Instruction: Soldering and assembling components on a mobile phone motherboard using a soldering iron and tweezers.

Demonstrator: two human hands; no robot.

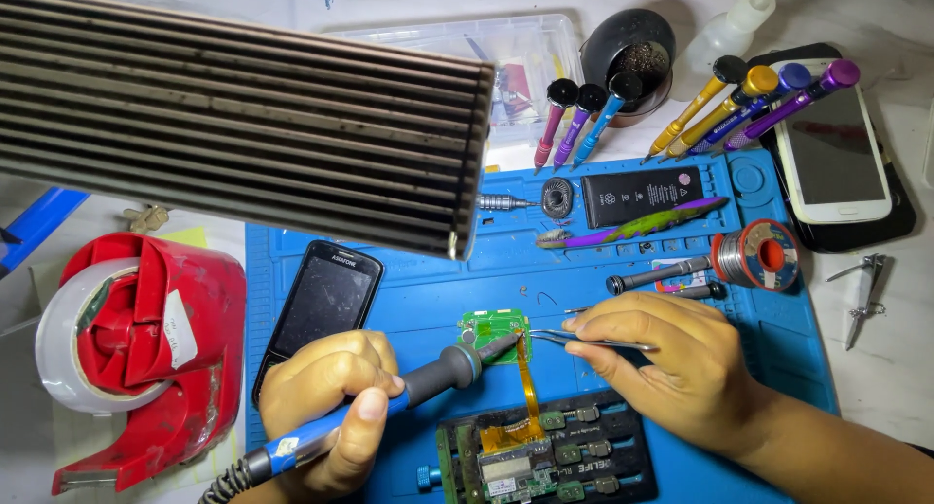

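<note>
— While we hold the soldering iron [389, 397] tight in our left hand [326, 407], where does its tip go?

— It touches the small green board [493, 329] on the blue mat [428, 300], right where the orange ribbon cable [528, 387] meets it.

— And our right hand [671, 363]?

— Its fingers are pinched shut on the thin tweezers [584, 340]. The tweezer points sit at the same spot, on the top end of the ribbon.

— So which step are we on?

— We think we are joining, or freeing, the ribbon at the green board. The ribbon's other end runs down to the circuit board in the black holder [545, 455] close to us.

— What does the next move need?

— Steady hands, we think. The tip must stay on that tiny joint and not slide. The tweezers must keep the ribbon flat. The black phone [326, 300] lies just beside our left hand, so we should not bump it.
</note>
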